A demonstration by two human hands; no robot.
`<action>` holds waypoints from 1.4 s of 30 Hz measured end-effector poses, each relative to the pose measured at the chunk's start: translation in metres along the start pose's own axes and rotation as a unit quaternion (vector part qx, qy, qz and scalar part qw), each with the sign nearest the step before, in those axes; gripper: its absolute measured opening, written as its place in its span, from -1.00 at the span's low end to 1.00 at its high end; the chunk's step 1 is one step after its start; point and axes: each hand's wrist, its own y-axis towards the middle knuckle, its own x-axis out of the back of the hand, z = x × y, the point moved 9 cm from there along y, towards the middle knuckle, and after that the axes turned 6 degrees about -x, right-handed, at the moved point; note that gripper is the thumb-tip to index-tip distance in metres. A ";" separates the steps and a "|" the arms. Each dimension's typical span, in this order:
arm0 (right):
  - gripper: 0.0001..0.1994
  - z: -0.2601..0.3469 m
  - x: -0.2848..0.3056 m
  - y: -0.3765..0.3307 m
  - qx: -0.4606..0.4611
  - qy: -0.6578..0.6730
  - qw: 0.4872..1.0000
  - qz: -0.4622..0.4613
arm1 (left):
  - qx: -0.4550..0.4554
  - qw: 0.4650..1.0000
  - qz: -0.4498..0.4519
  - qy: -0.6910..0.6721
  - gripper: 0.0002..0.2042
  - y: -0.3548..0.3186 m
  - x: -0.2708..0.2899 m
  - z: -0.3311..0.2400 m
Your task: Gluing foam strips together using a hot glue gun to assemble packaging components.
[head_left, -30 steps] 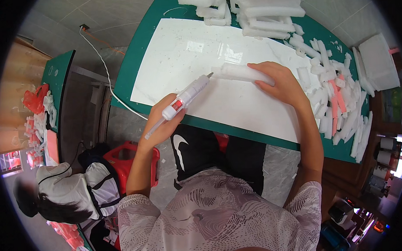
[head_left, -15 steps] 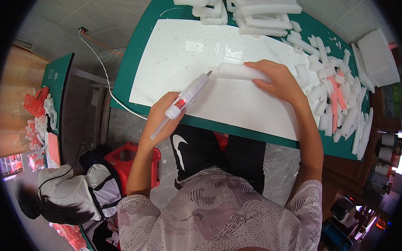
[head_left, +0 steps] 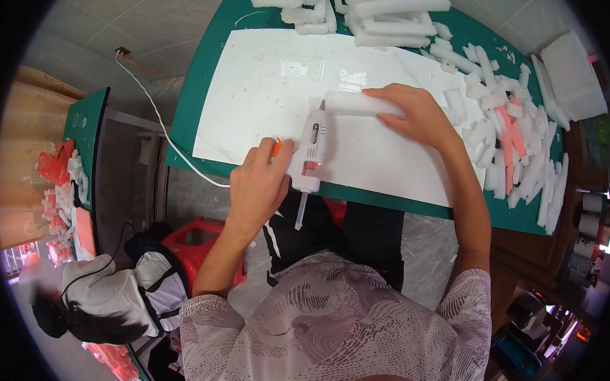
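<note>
My left hand (head_left: 259, 181) is closed around the handle of a white hot glue gun (head_left: 314, 138), with a bit of its orange trigger showing between the fingers. A clear glue stick (head_left: 301, 212) pokes out of the gun's back end. The dark nozzle points away from me, right at the left end of a white foam strip (head_left: 345, 103); whether it touches cannot be made out. My right hand (head_left: 414, 113) grips the strip's right end between thumb and fingers. Beneath both lies a white board (head_left: 247, 85) on a green table (head_left: 204, 80).
White foam strips (head_left: 400, 26) are stacked at the table's far edge. A heap of white foam offcuts (head_left: 481, 137) with pink pieces (head_left: 511, 133) covers the right side. A white cord (head_left: 150, 98) runs up from the left. Left of me, a person (head_left: 110, 291) sits near a red stool (head_left: 206, 244).
My left hand has turned the glue gun from slanting right to nearly upright in view and shifted slightly right. The foam strip and my right hand have moved slightly left.
</note>
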 end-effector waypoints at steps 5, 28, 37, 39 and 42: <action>-0.57 -0.001 0.002 -0.001 0.006 0.000 1.000 -0.014 | -0.007 1.000 -0.001 0.024 -0.47 0.003 -0.002 -0.008; -0.54 -0.003 0.000 0.001 0.016 -0.010 1.000 -0.016 | -0.005 0.998 -0.002 0.061 -0.51 0.000 -0.020 -0.008; -0.53 -0.003 0.001 0.000 0.017 -0.008 1.000 -0.017 | -0.004 0.998 -0.006 0.060 -0.54 0.001 -0.021 -0.008; -0.53 -0.003 0.001 0.001 0.018 0.007 1.000 -0.017 | -0.003 0.998 -0.007 0.056 -0.55 0.001 -0.022 -0.008; -0.53 -0.002 0.001 0.002 0.015 0.006 1.000 -0.014 | -0.003 0.998 -0.007 0.057 -0.57 0.001 -0.022 -0.008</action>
